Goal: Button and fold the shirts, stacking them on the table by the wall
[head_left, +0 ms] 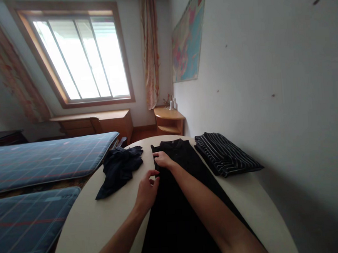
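Note:
A long black shirt [181,218] lies spread lengthwise on a round, pale table [84,232], its collar at the far end and its near end beyond the bottom of the view. Reaching across it, my right hand [163,160] has its fingers closed on the shirt's left edge near the collar. My left hand [147,187] is just nearer to me on that same edge, thumb and forefinger curled together at the fabric. The exact grip of its fingertips is partly hidden.
Crumpled dark navy clothing [119,166] lies on the table's left side. Folded black-and-white striped clothing [225,153] sits at the right, near the wall [286,114]. Plaid mattresses [50,161] stand to the left. A wooden desk [110,121] and corner shelf [169,115] are beyond.

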Available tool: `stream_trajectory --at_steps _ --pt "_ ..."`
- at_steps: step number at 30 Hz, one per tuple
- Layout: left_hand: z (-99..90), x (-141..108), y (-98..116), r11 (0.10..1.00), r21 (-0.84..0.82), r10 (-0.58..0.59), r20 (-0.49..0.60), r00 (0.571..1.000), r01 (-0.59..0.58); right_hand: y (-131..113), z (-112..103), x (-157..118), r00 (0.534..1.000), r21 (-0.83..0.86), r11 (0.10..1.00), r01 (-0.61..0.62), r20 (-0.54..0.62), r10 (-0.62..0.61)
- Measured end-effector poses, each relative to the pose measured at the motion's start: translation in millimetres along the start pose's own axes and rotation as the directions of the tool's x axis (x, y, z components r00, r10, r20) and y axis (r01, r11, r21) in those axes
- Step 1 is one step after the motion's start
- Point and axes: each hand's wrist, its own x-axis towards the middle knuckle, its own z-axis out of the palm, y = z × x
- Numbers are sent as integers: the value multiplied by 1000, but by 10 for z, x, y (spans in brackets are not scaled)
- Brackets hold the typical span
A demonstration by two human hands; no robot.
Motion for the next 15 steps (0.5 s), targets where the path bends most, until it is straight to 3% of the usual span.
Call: stream_trajectory --at_steps 4,7,11,13,15 --pt "233 41 158 998 -19 -51 117 992 53 188 -273 -87 997 28 999 42 -62 -40" --pt "439 31 262 999 -24 -17 211 977 23 376 -445 -190 995 1 999 37 -96 -37" --pt "601 -73 304 976 84 163 329 930 -201 637 -604 -385 993 -85 996 -13 -117 3" --pt "618 -138 266 906 243 247 359 900 -346 738 -674 -503 990 -140 989 -36 -140 16" --pt "613 -194 203 829 382 251 400 882 -409 806 -739 -633 986 -196 979 -48 -165 16"
